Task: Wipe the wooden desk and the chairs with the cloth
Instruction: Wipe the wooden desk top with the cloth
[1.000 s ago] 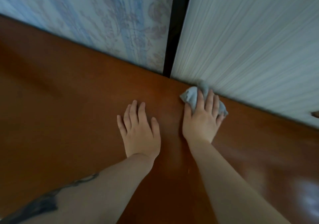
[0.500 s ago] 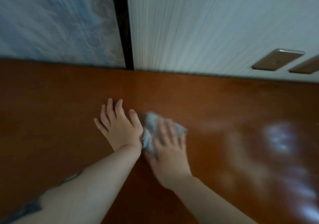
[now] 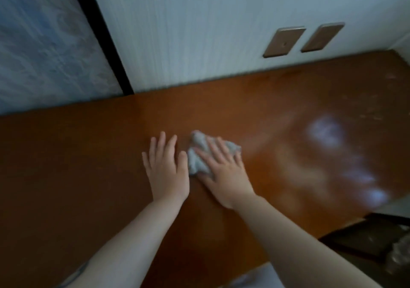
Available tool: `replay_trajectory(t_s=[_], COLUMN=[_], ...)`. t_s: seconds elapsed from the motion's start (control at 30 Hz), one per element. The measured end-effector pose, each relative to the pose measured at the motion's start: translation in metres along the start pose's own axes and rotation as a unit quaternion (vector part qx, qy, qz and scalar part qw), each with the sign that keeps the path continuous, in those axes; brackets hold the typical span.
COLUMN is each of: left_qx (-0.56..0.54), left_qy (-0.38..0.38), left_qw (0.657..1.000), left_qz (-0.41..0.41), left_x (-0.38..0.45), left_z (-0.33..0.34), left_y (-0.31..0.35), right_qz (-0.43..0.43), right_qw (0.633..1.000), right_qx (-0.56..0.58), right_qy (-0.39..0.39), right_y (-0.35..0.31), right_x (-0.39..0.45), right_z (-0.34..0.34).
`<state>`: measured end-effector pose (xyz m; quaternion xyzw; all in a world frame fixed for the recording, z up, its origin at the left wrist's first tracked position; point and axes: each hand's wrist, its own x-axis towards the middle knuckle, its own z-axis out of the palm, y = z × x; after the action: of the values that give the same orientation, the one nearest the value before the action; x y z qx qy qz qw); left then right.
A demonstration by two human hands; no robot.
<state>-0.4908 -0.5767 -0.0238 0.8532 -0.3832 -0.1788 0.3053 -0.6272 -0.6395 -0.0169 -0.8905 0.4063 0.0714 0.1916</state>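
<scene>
A person leans over a wooden desk [image 3: 88,154], seen from above, both bare forearms reaching toward the far edge. The right hand [image 3: 224,172] lies palm down on a crumpled pale grey cloth [image 3: 196,154], its fingers [image 3: 218,152] straight and slightly spread, pressing the cloth flat against the desktop. The cloth sits near the middle of the desk; part of it shows beyond the fingertips and part bulges out to the left of the hand, where it touches or nearly touches the thumb side of the left hand [image 3: 167,170]. The left hand rests flat on the bare wood just beside the cloth, fingers straight and a little apart, holding nothing.

To the right of the hands the polished surface carries several soft, pale reflections [image 3: 326,132]. The desk's far edge meets a white ribbed wall [image 3: 199,32], on which two brown rectangular plates [image 3: 284,41] are mounted side by side at the right. A dark vertical strip [image 3: 104,43] separates this wall from a pale blue patterned panel [image 3: 44,54] on the left. At the near right corner, below the desk's edge, a dark framed object [image 3: 366,239] is partly visible; its nature cannot be told. The whole view is somewhat blurred.
</scene>
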Motion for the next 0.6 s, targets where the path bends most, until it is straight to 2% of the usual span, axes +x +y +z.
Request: replay_trajectory(t_s=[0.03,0.07,0.1,0.13,0.17,0.2,0.23,0.27,0.3,0.33,0.37,0.4,0.47,0.5,0.53,0.6], left_qx=[0.015,0.03,0.042,0.051,0.057,0.061,0.065,0.067,0.067,0.064,0.062,0.06,0.049,0.043,0.037,0.035], left_qy=[-0.023,-0.042,-0.057,-0.069,-0.079,-0.088,-0.096,-0.1,-0.104,-0.109,-0.117,-0.125,-0.139,-0.148,-0.155,-0.169], left_qw=[1.0,0.998,0.997,0.995,0.993,0.992,0.99,0.988,0.986,0.985,0.983,0.982,0.979,0.978,0.976,0.972], left_qz=[0.013,0.025,0.038,0.051,0.062,0.072,0.084,0.097,0.108,0.117,0.124,0.129,0.138,0.143,0.149,0.162], left_x=[-0.006,-0.011,-0.016,-0.02,-0.024,-0.027,-0.029,-0.031,-0.032,-0.034,-0.036,-0.039,-0.047,-0.052,-0.057,-0.065], left_z=[0.005,0.01,0.014,0.019,0.024,0.029,0.035,0.041,0.047,0.052,0.058,0.065,0.079,0.087,0.095,0.11], left_y=[0.004,0.007,0.009,0.012,0.018,0.024,0.031,0.039,0.048,0.057,0.066,0.074,0.09,0.099,0.107,0.123], right_qz=[0.116,0.236,0.321,0.342,0.297,0.202,0.094,0.016,-0.01,0.021,0.107,0.231,0.464,0.503,0.473,0.272], right_qw=[0.992,0.966,0.939,0.93,0.946,0.974,0.995,1.0,0.999,0.999,0.994,0.969,0.865,0.842,0.863,0.956], right_qx=[0.03,0.051,0.053,0.038,0.016,0.0,-0.009,-0.008,-0.007,0.003,0.021,0.049,0.089,0.09,0.072,0.042], right_qy=[0.047,0.092,0.116,0.129,0.13,0.1,0.044,-0.004,-0.034,-0.027,0.012,0.076,0.168,0.173,0.162,0.103], right_y=[0.018,0.03,0.03,0.023,0.011,0.002,0.002,0.012,0.032,0.055,0.078,0.101,0.119,0.116,0.108,0.104], right_x=[-0.004,-0.016,-0.031,-0.047,-0.061,-0.069,-0.072,-0.069,-0.064,-0.062,-0.065,-0.074,-0.103,-0.115,-0.122,-0.125], right_z=[-0.003,0.0,0.006,0.014,0.019,0.022,0.019,0.01,-0.001,-0.007,-0.012,-0.009,0.001,0.007,0.011,0.007])
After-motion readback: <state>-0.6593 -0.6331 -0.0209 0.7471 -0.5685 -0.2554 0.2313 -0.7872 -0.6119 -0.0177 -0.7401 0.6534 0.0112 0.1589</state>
